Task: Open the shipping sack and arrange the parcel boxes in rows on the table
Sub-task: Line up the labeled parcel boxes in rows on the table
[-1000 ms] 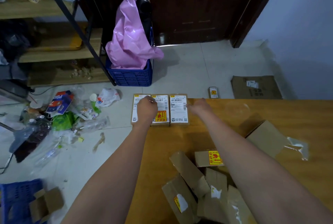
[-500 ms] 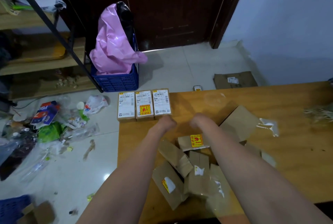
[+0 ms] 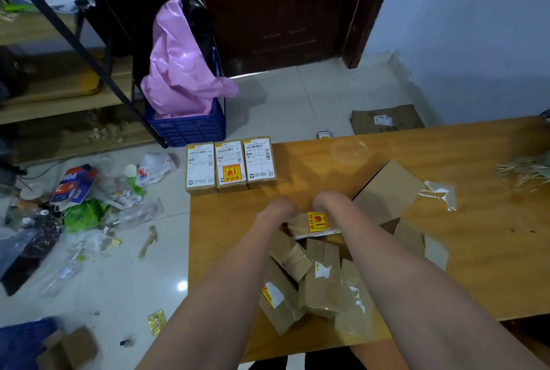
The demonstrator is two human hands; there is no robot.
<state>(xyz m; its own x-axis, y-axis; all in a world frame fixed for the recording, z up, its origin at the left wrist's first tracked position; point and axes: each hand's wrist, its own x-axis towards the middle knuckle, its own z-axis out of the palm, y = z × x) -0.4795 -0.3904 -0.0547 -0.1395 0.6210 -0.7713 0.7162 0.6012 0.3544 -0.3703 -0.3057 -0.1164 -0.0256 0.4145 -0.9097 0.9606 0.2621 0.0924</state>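
I counted three flat cardboard parcel boxes (image 3: 231, 164) with white labels in one row at the table's (image 3: 491, 250) far left corner, beyond my fingers. My left hand (image 3: 278, 210) and right hand (image 3: 323, 201) were both curled onto a fourth small box (image 3: 317, 223) with a yellow fragile sticker, grasping it from either side. Nearer than my fingers lay a loose pile (image 3: 309, 283) of brown boxes, their count unclear, with one larger plain carton (image 3: 390, 191) just right of them
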